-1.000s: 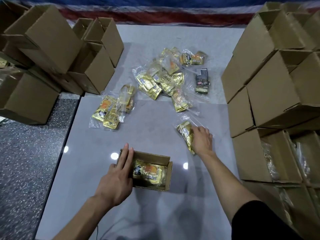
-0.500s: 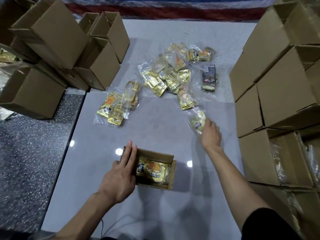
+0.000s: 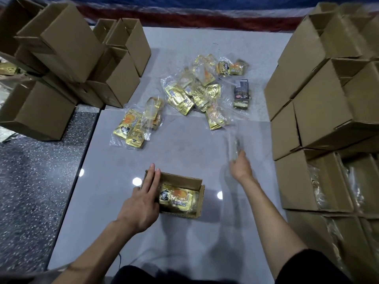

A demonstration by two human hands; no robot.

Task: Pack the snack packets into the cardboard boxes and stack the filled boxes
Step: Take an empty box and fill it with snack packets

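A small open cardboard box (image 3: 198, 181) lies on the grey floor before me, with gold snack packets (image 3: 177, 198) inside. My left hand (image 3: 143, 201) rests flat against the box's left side, fingers straight. My right hand (image 3: 241, 166) is lifted to the right of the box and holds a clear-wrapped snack packet (image 3: 233, 145), which is blurred by motion. Loose gold packets lie in a pile (image 3: 192, 95) farther away and in a smaller group (image 3: 137, 126) to the left. One dark packet (image 3: 242, 93) lies at the pile's right.
Empty cardboard boxes (image 3: 67, 39) are heaped at the far left. Stacked boxes (image 3: 328, 103) form a wall on the right, the lower ones (image 3: 320, 181) showing plastic-wrapped packets inside. A dark speckled floor strip (image 3: 37, 171) runs along the left.
My right hand picked a packet off the floor and has lifted it, swinging it upright. My left hand has stayed against the box.
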